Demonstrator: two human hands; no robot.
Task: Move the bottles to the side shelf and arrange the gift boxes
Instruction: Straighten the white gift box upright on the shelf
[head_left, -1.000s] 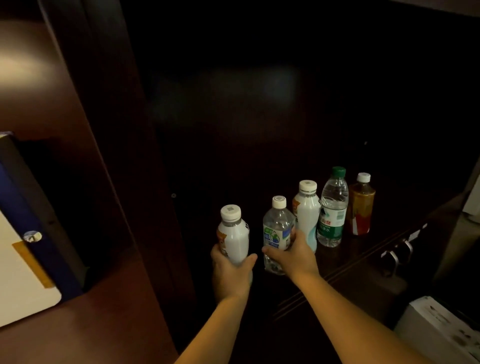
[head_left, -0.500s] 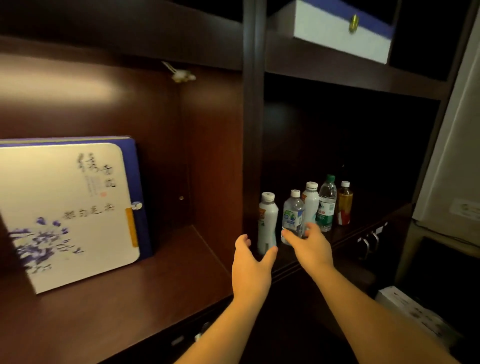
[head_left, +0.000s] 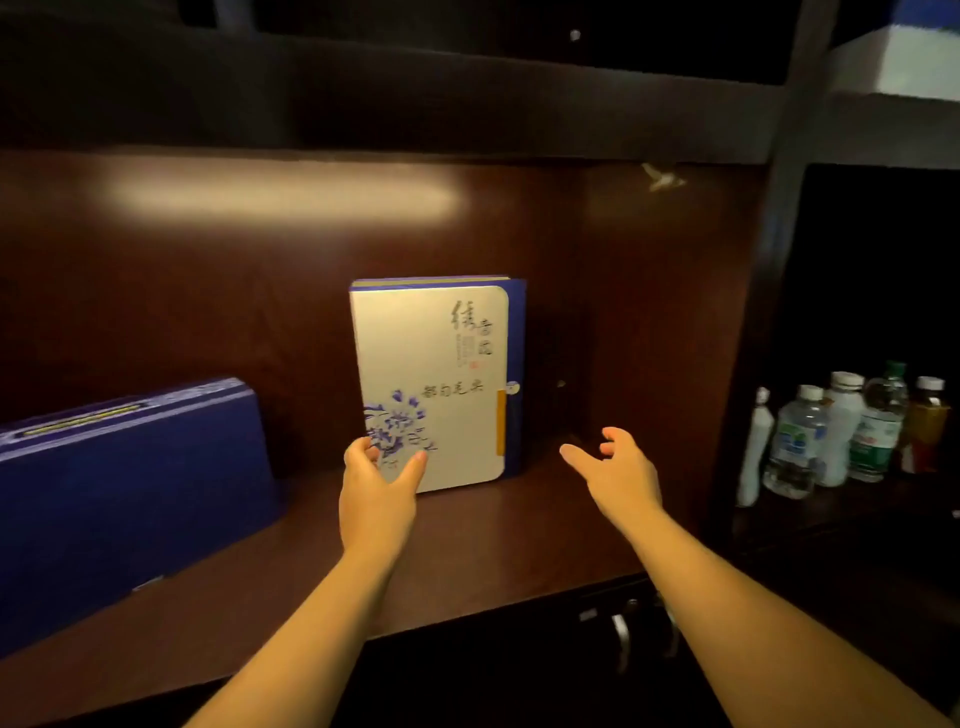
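Two gift boxes are sitting on the main wooden shelf (head_left: 467, 551): a dark blue gift box (head_left: 124, 467) is lying at the far left, and a white gift box (head_left: 431, 384) with blue flower print is standing upright near the middle against the back panel. The left hand (head_left: 376, 499) is spreading open at that box's lower left corner, thumb and fingers just reaching its face, gripping nothing yet. The right hand (head_left: 618, 475) is hanging open and empty just beside the box's right edge. Closing both hands on opposite edges, low down, is probably keeping the tall box from tipping. Farther right, past the upright divider (head_left: 753, 338), the bottles (head_left: 841, 436) are already standing in a row on the side shelf (head_left: 831, 514). Lighting is dim, glaring off the dark polished wood.
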